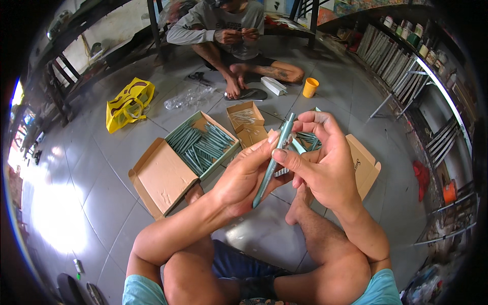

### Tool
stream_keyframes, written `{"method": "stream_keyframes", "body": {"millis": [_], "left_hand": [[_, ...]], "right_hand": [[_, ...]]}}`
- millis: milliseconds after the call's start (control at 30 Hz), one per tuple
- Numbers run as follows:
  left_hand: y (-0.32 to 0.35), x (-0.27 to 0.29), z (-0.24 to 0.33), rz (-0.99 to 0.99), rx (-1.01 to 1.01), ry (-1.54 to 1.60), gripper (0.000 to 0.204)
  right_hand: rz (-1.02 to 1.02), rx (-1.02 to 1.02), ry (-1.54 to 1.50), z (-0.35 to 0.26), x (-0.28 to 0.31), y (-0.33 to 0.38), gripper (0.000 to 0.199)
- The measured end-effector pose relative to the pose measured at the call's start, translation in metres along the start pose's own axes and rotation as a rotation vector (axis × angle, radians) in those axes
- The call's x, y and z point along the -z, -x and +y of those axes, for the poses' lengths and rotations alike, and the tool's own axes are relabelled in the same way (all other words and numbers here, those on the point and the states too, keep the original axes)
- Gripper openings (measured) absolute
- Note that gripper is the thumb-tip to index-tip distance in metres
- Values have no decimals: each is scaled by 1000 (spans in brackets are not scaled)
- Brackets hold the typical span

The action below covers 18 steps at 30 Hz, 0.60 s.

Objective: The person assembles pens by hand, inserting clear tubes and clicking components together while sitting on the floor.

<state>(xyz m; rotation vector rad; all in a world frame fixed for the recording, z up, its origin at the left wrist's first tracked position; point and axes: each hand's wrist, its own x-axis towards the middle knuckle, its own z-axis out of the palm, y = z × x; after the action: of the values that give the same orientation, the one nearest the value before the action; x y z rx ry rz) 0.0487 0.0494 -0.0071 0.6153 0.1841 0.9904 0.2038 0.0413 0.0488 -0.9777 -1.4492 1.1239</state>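
Note:
A teal pen stands tilted in front of me, its upper end leaning to the right. My left hand holds it along the barrel, thumb up along its side. The thumb of my right hand presses on the barrel, while that hand's forefinger curls near the upper end. Something silvery and ridged shows between my hands; I cannot tell what it is. Beyond my left hand lies an open cardboard box full of similar teal pens. Another open box with such pens is partly hidden behind my right hand.
A small cardboard box holds thin pale pieces. Farther off are a yellow bag, crumpled clear plastic, an orange cup and a white carton. Another person sits opposite, hands together. Shelving lines the right.

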Motion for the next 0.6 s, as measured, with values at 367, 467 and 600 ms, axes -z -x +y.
{"method": "stream_keyframes", "body": {"millis": [367, 467, 600], "left_hand": [[3, 14, -3, 48, 13, -185, 29], [6, 15, -4, 14, 58, -193, 28], [6, 5, -4, 30, 85, -183, 29]], "right_hand": [[26, 45, -90, 3, 7, -2, 56], [44, 10, -122, -5, 9, -3, 52], [-34, -27, -143, -4, 8, -3, 46]]}}
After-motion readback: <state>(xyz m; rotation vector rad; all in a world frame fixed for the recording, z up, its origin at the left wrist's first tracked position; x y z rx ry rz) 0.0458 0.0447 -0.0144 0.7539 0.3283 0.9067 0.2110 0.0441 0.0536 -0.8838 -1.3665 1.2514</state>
